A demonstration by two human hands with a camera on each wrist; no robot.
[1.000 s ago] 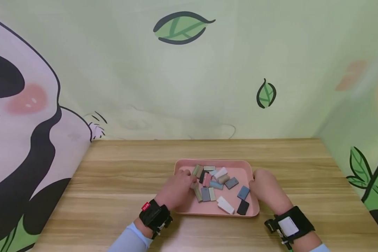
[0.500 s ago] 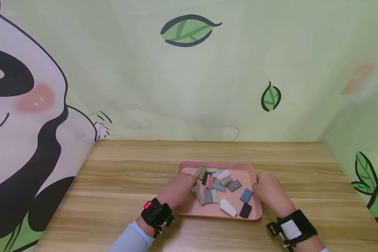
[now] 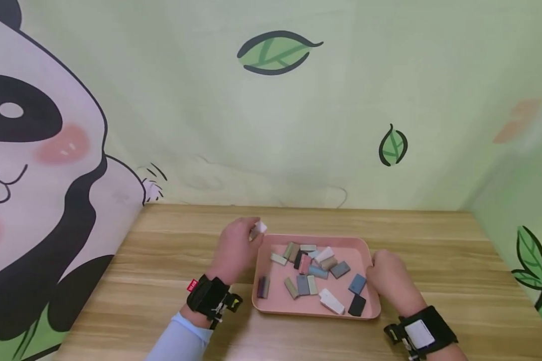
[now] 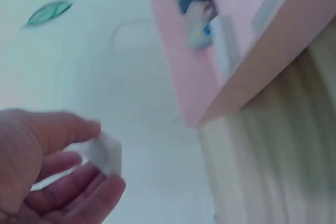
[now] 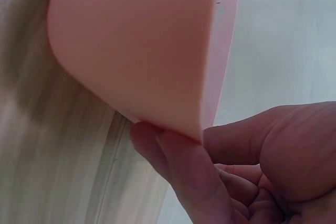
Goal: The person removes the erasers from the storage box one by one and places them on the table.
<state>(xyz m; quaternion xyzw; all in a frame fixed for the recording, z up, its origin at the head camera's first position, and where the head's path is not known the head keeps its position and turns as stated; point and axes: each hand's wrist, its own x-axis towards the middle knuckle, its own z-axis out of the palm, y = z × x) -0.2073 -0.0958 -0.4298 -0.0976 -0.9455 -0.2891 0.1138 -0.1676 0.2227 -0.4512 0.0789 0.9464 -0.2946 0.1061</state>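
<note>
A pink tray [image 3: 311, 312] lies on the wooden table [image 3: 162, 260] with several small coloured blocks [image 3: 303, 285] scattered in it. My left hand [image 3: 254, 228] is raised just outside the tray's back left corner and pinches a small white block [image 3: 259, 227] between thumb and fingers. The left wrist view shows that white block [image 4: 109, 155] in my left hand [image 4: 100, 157], with the tray [image 4: 210, 77] beyond it. My right hand [image 3: 375, 264] grips the tray's right rim. Seen from the right wrist, its fingers [image 5: 178, 166] lie under the tray [image 5: 136, 40] and the thumb is above the rim.
A wall with panda and leaf drawings [image 3: 275, 50] closes the table's far edge and both sides. Bare wood stretches left of the tray [image 3: 162, 291] and behind it. A dark block [image 3: 263, 287] leans at the tray's left wall.
My left hand has come up out of the tray toward its back left corner, carrying the white block. The right hand has stayed on the rim. The head view has shifted slightly.
</note>
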